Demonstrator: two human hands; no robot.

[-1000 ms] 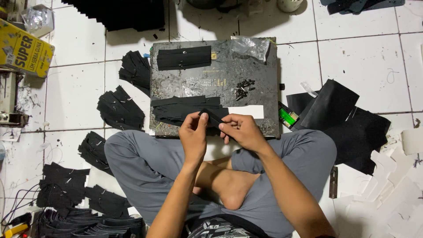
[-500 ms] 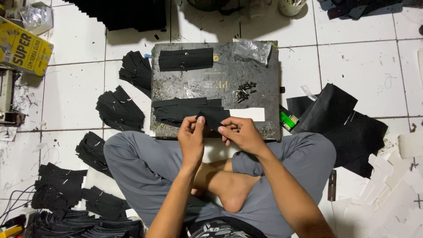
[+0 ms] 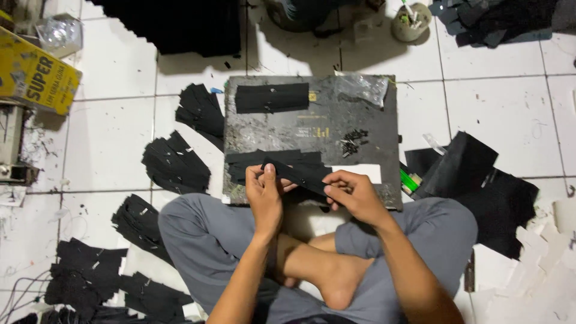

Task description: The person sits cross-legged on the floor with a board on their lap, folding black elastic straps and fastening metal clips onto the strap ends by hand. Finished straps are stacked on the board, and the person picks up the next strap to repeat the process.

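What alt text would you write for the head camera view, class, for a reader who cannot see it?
A person sitting cross-legged on a white tiled floor holds a black strip between left hand and right hand, over a dark board. Piles of black pieces lie to the left.

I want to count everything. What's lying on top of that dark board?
On the dark board: a black strip, a clear plastic bag, small dark screws, a strip pile. Both hands cover its near edge.

Both hands (image 3: 312,195) pinch black strip (image 3: 298,174) over board (image 3: 276,129).
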